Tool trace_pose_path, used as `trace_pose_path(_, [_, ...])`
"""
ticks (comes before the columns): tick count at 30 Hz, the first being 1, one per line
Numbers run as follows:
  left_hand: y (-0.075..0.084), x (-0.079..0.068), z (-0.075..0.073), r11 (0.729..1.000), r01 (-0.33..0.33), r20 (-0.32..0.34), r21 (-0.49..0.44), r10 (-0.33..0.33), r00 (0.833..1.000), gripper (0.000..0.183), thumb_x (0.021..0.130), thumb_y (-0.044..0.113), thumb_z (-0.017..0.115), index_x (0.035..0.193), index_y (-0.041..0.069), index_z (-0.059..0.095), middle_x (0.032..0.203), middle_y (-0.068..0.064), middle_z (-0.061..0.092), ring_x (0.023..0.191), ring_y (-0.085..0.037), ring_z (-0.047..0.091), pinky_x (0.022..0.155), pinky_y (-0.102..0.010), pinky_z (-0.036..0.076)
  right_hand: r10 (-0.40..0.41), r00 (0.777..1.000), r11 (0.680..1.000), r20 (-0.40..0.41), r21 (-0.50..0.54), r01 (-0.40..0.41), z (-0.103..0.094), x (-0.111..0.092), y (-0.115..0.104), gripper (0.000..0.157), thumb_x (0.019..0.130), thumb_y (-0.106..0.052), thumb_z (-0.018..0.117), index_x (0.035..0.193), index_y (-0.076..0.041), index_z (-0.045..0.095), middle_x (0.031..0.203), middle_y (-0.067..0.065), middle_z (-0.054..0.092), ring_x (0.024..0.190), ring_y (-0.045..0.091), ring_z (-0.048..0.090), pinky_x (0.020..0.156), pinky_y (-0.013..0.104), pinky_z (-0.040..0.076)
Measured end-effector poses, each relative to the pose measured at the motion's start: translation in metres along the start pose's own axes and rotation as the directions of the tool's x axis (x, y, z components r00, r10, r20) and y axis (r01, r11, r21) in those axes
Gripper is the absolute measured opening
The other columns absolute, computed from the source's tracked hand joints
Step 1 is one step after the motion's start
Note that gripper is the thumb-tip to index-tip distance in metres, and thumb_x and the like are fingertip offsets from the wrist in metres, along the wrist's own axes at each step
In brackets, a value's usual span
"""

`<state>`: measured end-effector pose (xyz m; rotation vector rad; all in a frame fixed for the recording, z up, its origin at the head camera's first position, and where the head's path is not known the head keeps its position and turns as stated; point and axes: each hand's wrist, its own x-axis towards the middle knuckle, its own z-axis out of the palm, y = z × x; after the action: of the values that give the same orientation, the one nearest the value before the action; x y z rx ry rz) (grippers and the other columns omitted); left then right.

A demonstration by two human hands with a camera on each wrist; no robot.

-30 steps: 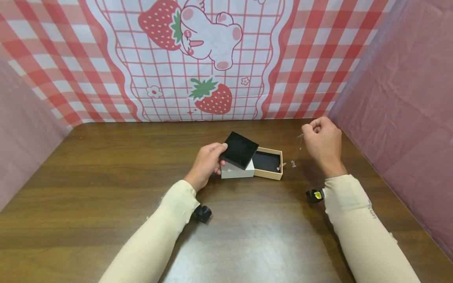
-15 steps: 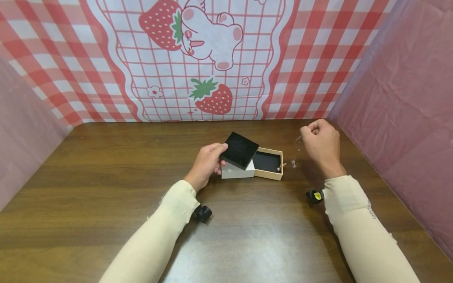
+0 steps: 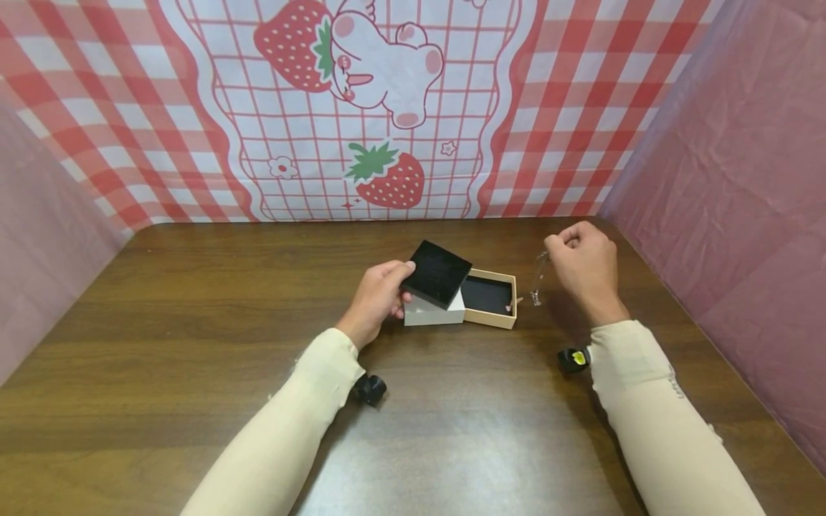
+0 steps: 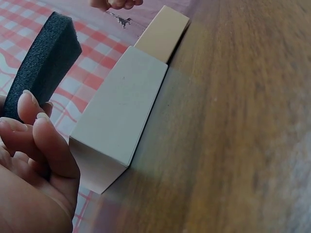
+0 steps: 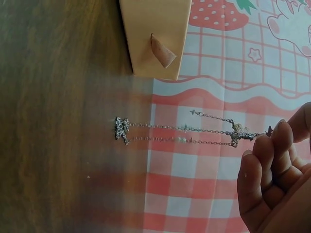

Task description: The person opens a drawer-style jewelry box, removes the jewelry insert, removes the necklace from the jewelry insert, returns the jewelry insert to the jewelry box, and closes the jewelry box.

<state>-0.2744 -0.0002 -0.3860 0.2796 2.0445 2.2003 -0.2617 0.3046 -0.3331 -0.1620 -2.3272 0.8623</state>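
Note:
My left hand (image 3: pixel 376 297) pinches a square black foam pad (image 3: pixel 440 274) by its left edge, tilted above the white box sleeve (image 3: pixel 432 314). The pad's porous edge shows in the left wrist view. Out of the sleeve's right side juts a tan drawer (image 3: pixel 488 319) with a black inside and a short ribbon pull (image 5: pixel 162 53) on its end. To the right of the drawer, my right hand (image 3: pixel 586 269) pinches a fine silver chain (image 5: pixel 165 127) with charms between thumb and fingertips. The chain hangs in two strands, with an ornate silver piece (image 5: pixel 121 128) at its bottom.
The dark wooden table (image 3: pixel 193 344) ends at a red-and-white checked cloth (image 3: pixel 568 107) with strawberries, hung behind it. A pink cloth (image 3: pixel 729 186) stands along the right side, another on the left. Small black wrist cameras sit under both sleeves.
My right hand has shifted slightly left and down. The chain swings and its strands spread differently. My left hand, the foam pad and the box look unmoved.

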Motion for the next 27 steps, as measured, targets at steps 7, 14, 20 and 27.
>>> trace_pose_path(7, [-0.0004, 0.0001, -0.0003, 1.0, -0.004, 0.0, -0.002, 0.004, 1.0, 0.028, 0.102, 0.027, 0.057, 0.099, 0.0, 0.066, 0.062, -0.004, 0.054, 0.045, -0.01, 0.042, 0.044, -0.021, 0.043, 0.019, 0.999, 1.0, 0.028, -0.007, -0.018, -0.0004, -0.0002, 0.0023, 0.022, 0.09, -0.026, 0.057, 0.087, -0.005, 0.065, 0.073, 0.01, 0.063, 0.068, 0.022, 0.052, 0.06, 0.034, 0.038])
trace_pose_path(14, [-0.0003, -0.0006, -0.0003, 1.0, -0.007, -0.004, -0.005, 0.007, 1.0, 0.027, 0.101, 0.025, 0.057, 0.098, 0.0, 0.066, 0.061, -0.004, 0.053, 0.044, -0.009, 0.041, 0.043, -0.021, 0.043, 0.037, 0.998, 0.999, 0.048, -0.018, -0.037, 0.0009, -0.0002, 0.0036, 0.022, 0.09, -0.027, 0.058, 0.088, -0.006, 0.065, 0.073, 0.009, 0.063, 0.069, 0.022, 0.053, 0.06, 0.034, 0.039])
trace_pose_path(20, [-0.0004, -0.0002, -0.0005, 1.0, -0.004, -0.007, -0.006, 0.004, 1.0, 0.029, 0.101, 0.027, 0.058, 0.099, -0.001, 0.066, 0.061, -0.004, 0.054, 0.044, -0.009, 0.041, 0.043, -0.021, 0.043, 0.043, 0.997, 0.999, 0.064, -0.028, -0.041, 0.0021, -0.0002, 0.0045, 0.023, 0.091, -0.028, 0.057, 0.088, -0.006, 0.065, 0.074, 0.01, 0.063, 0.07, 0.022, 0.054, 0.061, 0.035, 0.039])
trace_pose_path(27, [-0.0009, 0.0003, -0.0011, 1.0, -0.009, -0.002, 0.002, 0.009, 1.0, 0.028, 0.101, 0.027, 0.057, 0.098, 0.0, 0.066, 0.062, -0.004, 0.054, 0.045, -0.009, 0.041, 0.044, -0.021, 0.043, 0.047, 0.995, 0.998, 0.087, -0.052, -0.042, 0.002, 0.0002, 0.0058, 0.024, 0.091, -0.029, 0.057, 0.089, -0.006, 0.065, 0.077, 0.011, 0.065, 0.073, 0.025, 0.056, 0.063, 0.036, 0.04])
